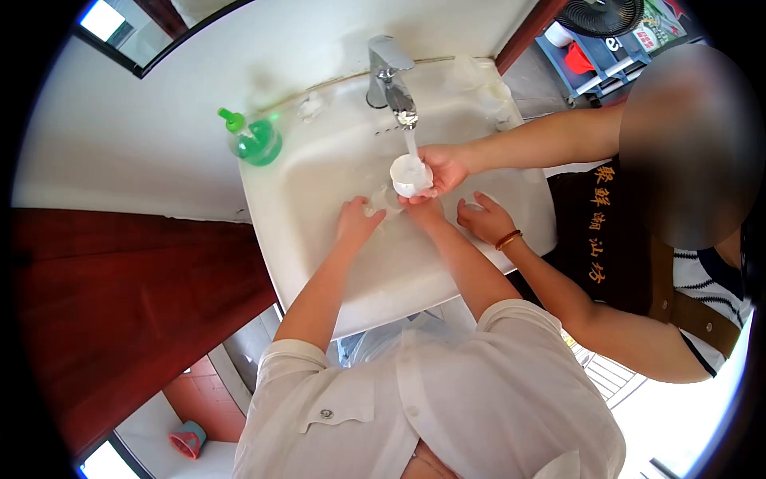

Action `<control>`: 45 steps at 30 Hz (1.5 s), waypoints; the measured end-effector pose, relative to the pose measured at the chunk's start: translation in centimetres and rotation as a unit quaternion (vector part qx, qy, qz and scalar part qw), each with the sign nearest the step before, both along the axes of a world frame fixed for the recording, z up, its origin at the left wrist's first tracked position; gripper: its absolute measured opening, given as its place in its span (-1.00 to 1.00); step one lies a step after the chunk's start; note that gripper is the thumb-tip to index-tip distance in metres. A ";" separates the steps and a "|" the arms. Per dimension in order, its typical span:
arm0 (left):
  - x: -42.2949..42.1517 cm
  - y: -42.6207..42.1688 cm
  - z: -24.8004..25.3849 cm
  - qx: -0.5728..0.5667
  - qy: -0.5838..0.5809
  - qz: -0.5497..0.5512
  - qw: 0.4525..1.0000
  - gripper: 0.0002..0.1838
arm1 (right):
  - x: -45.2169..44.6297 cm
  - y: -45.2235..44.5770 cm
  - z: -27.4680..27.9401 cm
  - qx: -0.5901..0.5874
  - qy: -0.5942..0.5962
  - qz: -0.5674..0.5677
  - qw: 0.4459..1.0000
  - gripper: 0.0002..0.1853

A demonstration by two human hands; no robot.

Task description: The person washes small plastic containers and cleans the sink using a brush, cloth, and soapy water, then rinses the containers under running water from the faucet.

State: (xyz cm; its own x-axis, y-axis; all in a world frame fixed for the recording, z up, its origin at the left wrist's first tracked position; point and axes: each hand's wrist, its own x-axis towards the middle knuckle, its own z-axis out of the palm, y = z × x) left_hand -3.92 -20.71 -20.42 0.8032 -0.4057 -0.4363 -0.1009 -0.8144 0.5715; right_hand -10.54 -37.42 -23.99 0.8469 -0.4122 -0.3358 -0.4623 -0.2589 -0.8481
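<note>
My left hand (361,219) is low in the white sink (299,231), thumb and fingers apart, near its drain. I see nothing held in it. My right hand (424,211) is beside it, just below a small white cup (408,176). That cup and another person's hand (447,168) hide part of my right hand's fingers, so their pose is unclear. The other person holds the cup under water running from the chrome tap (391,84). Their second hand (488,221), with a reddish bracelet, hovers over the basin's right side.
A soap bottle (259,144) with green liquid and a green pump stands at the sink's left rear corner. The other person, in a dark apron (586,231), stands close on the right. A brown wooden panel (136,279) is at the left. Behind is a blue cart (590,68).
</note>
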 end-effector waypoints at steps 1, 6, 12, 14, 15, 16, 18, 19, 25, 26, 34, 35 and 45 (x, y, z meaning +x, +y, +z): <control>0.0 -0.4 0.6 0.000 0.000 0.000 1.000 -0.31 | -0.2 -0.2 -0.9 0.016 -0.010 -0.009 1.000 -0.64; 1.3 -2.2 1.1 0.110 0.017 -0.010 0.994 -0.32 | -0.1 -1.9 -1.8 -0.150 0.138 -0.046 0.978 -0.67; 2.8 -3.6 0.3 0.140 0.087 -0.024 0.986 -0.39 | 0.1 -1.3 -2.9 -0.068 0.089 -0.049 0.993 -0.59; 3.0 -3.8 0.1 0.140 0.083 -0.020 0.986 -0.41 | 0.2 -0.5 -1.9 -0.036 0.078 0.028 0.996 -0.72; 3.1 -3.7 -0.3 0.141 0.079 -0.015 0.987 -0.43 | 0.2 0.0 -1.8 -0.035 0.077 0.027 0.996 -0.72; 3.2 -3.7 -0.6 0.141 0.078 -0.015 0.987 -0.43 | 0.2 0.5 -1.6 0.022 0.063 -0.006 0.998 -0.75; 3.7 -3.3 -1.6 0.109 0.081 -0.002 0.991 -0.45 | 0.6 0.6 -1.2 0.081 0.049 -0.040 0.995 -0.76; 4.1 -3.2 -2.5 0.109 0.082 -0.002 0.991 -0.45 | 1.1 -0.1 -0.4 0.138 0.055 -0.027 0.989 -0.75; 5.7 -2.5 -4.7 -0.031 0.230 0.045 0.972 -0.37 | 3.6 -2.1 9.0 0.086 0.072 0.227 0.967 -0.54; 5.4 -2.6 -4.8 -0.071 0.196 0.094 0.973 -0.36 | 3.7 -2.1 9.6 0.059 0.067 0.267 0.960 -0.47; 5.4 -3.0 -4.1 -0.079 0.004 0.067 0.995 -0.39 | 2.9 -3.2 9.3 -0.140 0.106 0.213 0.961 -0.30; 5.3 -3.2 -4.1 -0.078 0.032 0.072 0.994 -0.41 | 2.7 -3.4 9.3 -0.136 0.085 0.209 0.965 -0.29; 5.4 -3.4 -4.5 -0.103 0.096 0.111 0.984 -0.42 | -0.1 -6.6 4.3 0.013 -0.004 -0.026 1.000 -0.56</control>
